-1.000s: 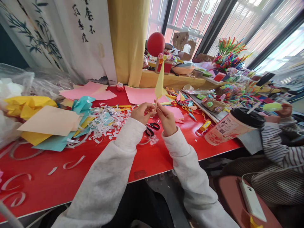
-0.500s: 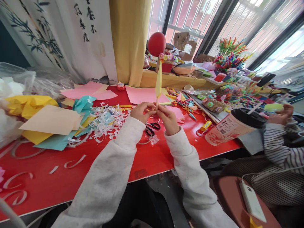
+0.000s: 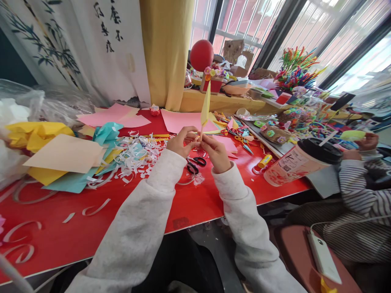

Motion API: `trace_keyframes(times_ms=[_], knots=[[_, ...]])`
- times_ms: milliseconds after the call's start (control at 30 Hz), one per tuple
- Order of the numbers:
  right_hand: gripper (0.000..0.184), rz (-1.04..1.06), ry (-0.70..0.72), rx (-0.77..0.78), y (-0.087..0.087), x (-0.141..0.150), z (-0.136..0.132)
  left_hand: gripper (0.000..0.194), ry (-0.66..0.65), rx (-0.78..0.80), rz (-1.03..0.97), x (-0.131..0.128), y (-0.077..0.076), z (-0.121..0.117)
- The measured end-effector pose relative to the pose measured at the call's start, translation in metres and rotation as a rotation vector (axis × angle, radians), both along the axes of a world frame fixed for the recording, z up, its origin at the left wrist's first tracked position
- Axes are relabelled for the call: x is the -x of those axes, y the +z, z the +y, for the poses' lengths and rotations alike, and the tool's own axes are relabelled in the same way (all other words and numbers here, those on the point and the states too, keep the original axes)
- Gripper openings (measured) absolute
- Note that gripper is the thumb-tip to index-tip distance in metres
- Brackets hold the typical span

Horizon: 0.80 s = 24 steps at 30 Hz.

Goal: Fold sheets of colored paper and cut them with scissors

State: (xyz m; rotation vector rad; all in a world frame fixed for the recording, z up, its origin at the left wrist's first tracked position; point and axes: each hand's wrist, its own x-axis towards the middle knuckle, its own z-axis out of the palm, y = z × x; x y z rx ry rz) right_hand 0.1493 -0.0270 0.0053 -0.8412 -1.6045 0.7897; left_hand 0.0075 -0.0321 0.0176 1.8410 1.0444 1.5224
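A narrow, pointed piece of folded yellow paper (image 3: 205,106) stands up above my hands, leaning a little to the right. Its lower end narrows into a pale stem between my fingertips. My left hand (image 3: 182,141) is closed in a pinch at the base, thumb and forefinger meeting there. From the other side, my right hand (image 3: 216,152) pinches the same stem. What lies right between the fingertips is partly hidden. Below my hands, black-handled scissors (image 3: 192,167) lie on the red tabletop (image 3: 195,203), beside a small heap of pinkish shreds (image 3: 199,179).
White paper shreds (image 3: 137,156) and stacked coloured sheets (image 3: 65,154) lie to the left. Pink sheets (image 3: 183,121) are behind my hands. A glue stick (image 3: 264,161) and a tilted drink cup (image 3: 295,162) stand rightward. A co-worker's hand (image 3: 368,141) holds something yellow-green at far right.
The yellow paper's tip has tilted slightly to the right, while my hands stay almost in place. At the right, the co-worker's hand and its yellow-green item have risen a little.
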Motion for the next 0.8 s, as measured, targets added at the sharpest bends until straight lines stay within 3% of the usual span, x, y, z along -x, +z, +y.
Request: trace_keyframes(times_ms=[200,533,733,800], knots=[[0.038,-0.017,0.011,-0.002,0.0006,-0.0010,-0.0002,0.010,0.008,-0.032,0.038,0.0010,-0.0032,0.0033],[0.033,0.060,0.022,0.039,0.0030,0.0018,-0.0040,0.011,0.024,-0.200,0.064,0.0014,-0.0055,0.0068],[0.036,0.005,0.018,0.020,0.0036,-0.0013,-0.0023,0.013,-0.003,-0.034,0.040,0.0002,-0.0023,0.0023],[0.036,-0.012,0.013,0.017,0.0032,-0.0023,-0.0014,0.013,-0.007,-0.049,0.057,0.0008,-0.0023,0.0027]])
